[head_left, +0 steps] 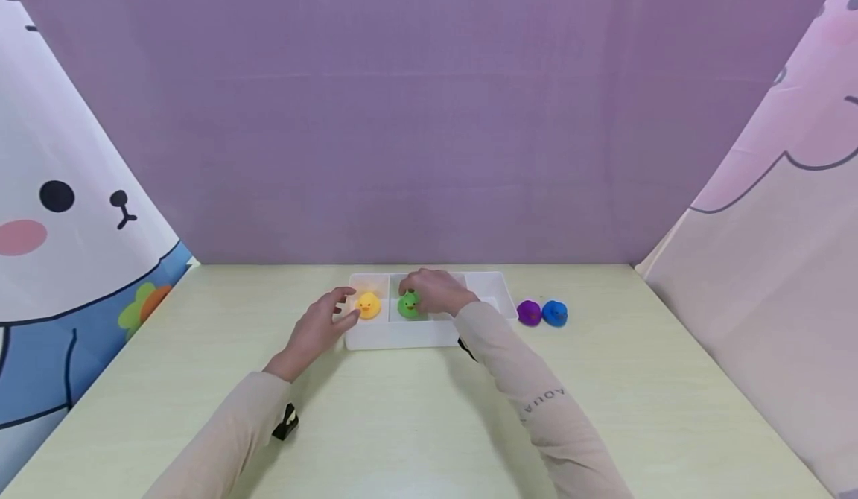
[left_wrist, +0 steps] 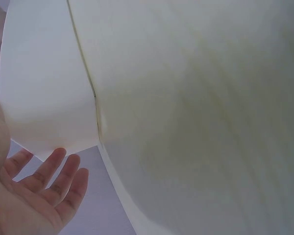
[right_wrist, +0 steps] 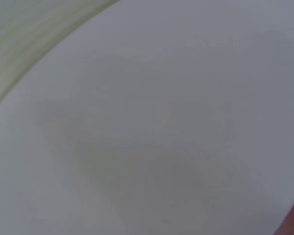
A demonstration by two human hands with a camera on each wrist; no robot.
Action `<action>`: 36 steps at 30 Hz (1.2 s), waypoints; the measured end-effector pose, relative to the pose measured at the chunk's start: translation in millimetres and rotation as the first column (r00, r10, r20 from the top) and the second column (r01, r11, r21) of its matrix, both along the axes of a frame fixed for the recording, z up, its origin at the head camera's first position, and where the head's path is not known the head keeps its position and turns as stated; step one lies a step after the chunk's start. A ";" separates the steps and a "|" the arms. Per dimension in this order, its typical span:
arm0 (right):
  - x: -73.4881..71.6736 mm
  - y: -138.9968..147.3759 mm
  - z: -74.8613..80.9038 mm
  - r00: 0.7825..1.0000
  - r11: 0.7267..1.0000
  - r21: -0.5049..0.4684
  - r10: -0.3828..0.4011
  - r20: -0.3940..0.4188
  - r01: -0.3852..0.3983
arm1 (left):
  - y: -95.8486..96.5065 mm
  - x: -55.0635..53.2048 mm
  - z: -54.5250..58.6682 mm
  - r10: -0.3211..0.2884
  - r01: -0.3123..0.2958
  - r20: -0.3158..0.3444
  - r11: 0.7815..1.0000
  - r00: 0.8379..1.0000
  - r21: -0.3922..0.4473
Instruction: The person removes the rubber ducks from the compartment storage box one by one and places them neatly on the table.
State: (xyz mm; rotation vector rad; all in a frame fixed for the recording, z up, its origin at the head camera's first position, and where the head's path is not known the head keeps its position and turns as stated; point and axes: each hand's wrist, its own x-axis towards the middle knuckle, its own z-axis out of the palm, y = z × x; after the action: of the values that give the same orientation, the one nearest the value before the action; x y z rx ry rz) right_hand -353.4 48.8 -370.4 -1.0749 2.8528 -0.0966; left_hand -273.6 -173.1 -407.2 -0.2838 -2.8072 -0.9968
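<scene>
Open and loose, the left hand point(head_left: 315, 333) is held by a white plastic tray point(head_left: 402, 337) and yellow toy duck point(head_left: 368, 305). A green toy duck point(head_left: 407, 306) is pinched by the right hand point(head_left: 436, 291) in the second box point(head_left: 394, 290). It seems to be getting placed; letting go is needed next. Outside, a purple toy duck point(head_left: 529, 313) and blue toy duck point(head_left: 555, 313) are seen.

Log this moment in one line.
left grip: open at tray; right grip: around green duck; yellow duck: in tray; purple duck, blue duck: right of tray

Tray point(head_left: 402, 337) (partly) behind right hand point(head_left: 437, 291)
</scene>
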 end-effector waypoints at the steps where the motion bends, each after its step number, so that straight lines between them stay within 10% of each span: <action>1: 0.2 -0.2 0.1 1.000 1.000 0.003 0.000 -0.001 0.000 | 0.0 0.1 -0.1 0.000 0.000 -0.001 1.000 1.000 0.001; 36: 2.4 2.4 2.8 0.996 0.996 -0.040 0.074 -0.053 -0.076 | 0.3 3.0 0.2 -0.006 0.006 -0.012 1.000 1.000 0.013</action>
State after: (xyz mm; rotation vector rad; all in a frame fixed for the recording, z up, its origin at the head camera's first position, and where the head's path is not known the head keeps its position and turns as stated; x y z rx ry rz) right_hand -351.1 51.1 -367.7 -1.2080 2.8636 -0.1263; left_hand -270.6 -172.8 -407.0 -0.2964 -2.7900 -1.0105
